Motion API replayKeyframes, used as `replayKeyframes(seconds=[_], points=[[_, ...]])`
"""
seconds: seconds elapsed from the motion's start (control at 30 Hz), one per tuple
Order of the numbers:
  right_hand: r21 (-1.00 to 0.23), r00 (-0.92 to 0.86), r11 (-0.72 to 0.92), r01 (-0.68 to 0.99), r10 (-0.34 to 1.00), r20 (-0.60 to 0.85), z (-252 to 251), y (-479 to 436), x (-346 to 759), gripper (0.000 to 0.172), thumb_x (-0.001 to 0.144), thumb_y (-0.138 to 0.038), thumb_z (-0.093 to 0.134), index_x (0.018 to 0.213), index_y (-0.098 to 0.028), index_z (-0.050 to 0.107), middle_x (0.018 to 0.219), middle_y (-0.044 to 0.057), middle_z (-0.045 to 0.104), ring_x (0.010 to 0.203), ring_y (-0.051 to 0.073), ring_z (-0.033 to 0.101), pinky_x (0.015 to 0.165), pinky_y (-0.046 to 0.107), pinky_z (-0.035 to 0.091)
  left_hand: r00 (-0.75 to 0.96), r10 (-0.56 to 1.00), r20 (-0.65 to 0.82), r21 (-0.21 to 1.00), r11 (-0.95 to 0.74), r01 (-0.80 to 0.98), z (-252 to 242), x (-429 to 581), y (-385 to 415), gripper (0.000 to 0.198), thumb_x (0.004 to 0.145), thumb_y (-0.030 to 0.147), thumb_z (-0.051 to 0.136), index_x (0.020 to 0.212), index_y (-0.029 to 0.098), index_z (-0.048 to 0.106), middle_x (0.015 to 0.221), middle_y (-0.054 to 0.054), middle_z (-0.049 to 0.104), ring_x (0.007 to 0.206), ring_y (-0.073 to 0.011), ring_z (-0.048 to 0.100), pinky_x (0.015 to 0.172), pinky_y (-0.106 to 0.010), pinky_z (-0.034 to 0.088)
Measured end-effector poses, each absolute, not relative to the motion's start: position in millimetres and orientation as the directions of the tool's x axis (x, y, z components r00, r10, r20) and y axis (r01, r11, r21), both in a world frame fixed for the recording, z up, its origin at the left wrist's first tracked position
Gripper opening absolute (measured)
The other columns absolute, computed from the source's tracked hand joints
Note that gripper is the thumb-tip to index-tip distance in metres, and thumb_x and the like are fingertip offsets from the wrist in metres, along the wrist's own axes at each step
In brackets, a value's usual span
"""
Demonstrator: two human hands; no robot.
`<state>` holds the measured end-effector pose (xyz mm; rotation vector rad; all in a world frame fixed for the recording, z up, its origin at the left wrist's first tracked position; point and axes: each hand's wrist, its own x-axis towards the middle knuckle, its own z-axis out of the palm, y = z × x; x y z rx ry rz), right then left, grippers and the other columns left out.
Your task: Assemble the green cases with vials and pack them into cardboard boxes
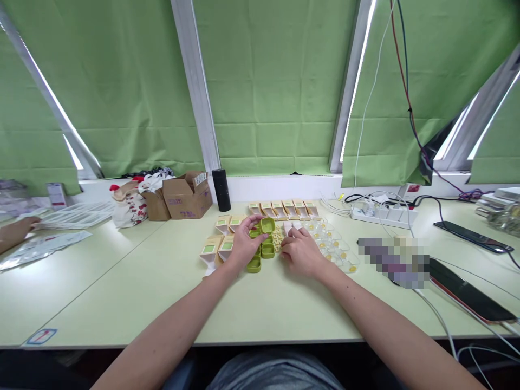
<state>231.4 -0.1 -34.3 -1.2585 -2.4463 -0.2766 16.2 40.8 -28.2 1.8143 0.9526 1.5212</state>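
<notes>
My left hand (244, 241) is closed round a small green case (267, 224), lifted just above a short row of similar green cases (260, 255) on the pale table (142, 292). My right hand (299, 250) rests palm down with its fingers curled over small cream pieces (278, 237) beside the green row; what its fingertips grip is hidden. Clear plastic lids with yellow dots (335, 246) lie to its right. Small beige cartons (284, 209) stand in a row behind, and more cartons (217, 250) lie left of my left hand.
A black cylinder (221, 189) and open brown boxes (187, 195) stand at the back. A power strip (382, 214) with cables, and dark phones (467, 295), lie on the right. At far left another person's hand (16, 230) rests near plastic sleeves (77, 214).
</notes>
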Motion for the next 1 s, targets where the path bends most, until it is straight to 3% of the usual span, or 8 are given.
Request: replayKeyframes(seconds=[0.47, 0.67, 0.87, 1.0], points=[[0.062, -0.541, 0.561, 0.825, 0.754, 0.372, -38.2, 0.1, 226.7, 0.022, 0.094, -0.019, 0.064, 0.080, -0.018, 0.082, 0.093, 0.014, 0.082, 0.101, 0.031, 0.057, 0.089, 0.044, 0.035, 0.085, 0.816, 0.571, 0.802, -0.577, 0.152, -25.2, 18.9, 37.8, 0.045, 0.075, 0.024, 0.081, 0.119, 0.022, 0.069, 0.127, -0.010, 0.076, 0.121, -0.0276, 0.070, 0.106, -0.044, 0.053], [0.067, -0.522, 0.543, 0.837, 0.758, 0.391, -33.7, 0.5, 227.1, 0.016, 0.087, -0.013, 0.068, 0.081, -0.019, 0.081, 0.096, 0.013, 0.083, 0.103, 0.029, 0.058, 0.088, 0.043, 0.033, 0.076, 0.815, 0.575, 0.801, -0.579, 0.151, -27.0, 18.1, 40.7, 0.048, 0.075, 0.024, 0.082, 0.121, 0.022, 0.068, 0.128, -0.011, 0.075, 0.125, -0.0291, 0.069, 0.106, -0.044, 0.052], [-0.075, -0.373, 0.486, 0.871, 0.752, 0.544, -34.9, 3.7, 230.3, 0.013, 0.094, -0.021, 0.069, 0.088, -0.020, 0.081, 0.096, 0.010, 0.084, 0.095, 0.027, 0.064, 0.086, 0.042, 0.034, 0.068, 0.817, 0.573, 0.805, -0.576, 0.141, -25.1, 18.3, 37.1, 0.046, 0.077, 0.024, 0.081, 0.120, 0.023, 0.068, 0.128, -0.011, 0.075, 0.121, -0.0275, 0.069, 0.106, -0.045, 0.053], [-0.217, -0.269, 0.533, 0.818, 0.686, 0.676, -38.8, 5.6, 231.8, 0.016, 0.091, -0.010, 0.065, 0.086, -0.021, 0.076, 0.093, 0.007, 0.082, 0.090, 0.025, 0.066, 0.084, 0.039, 0.038, 0.064, 0.812, 0.580, 0.798, -0.583, 0.154, -25.7, 18.4, 36.7, 0.045, 0.078, 0.026, 0.082, 0.120, 0.023, 0.067, 0.126, -0.011, 0.076, 0.121, -0.0278, 0.070, 0.106, -0.045, 0.052]])
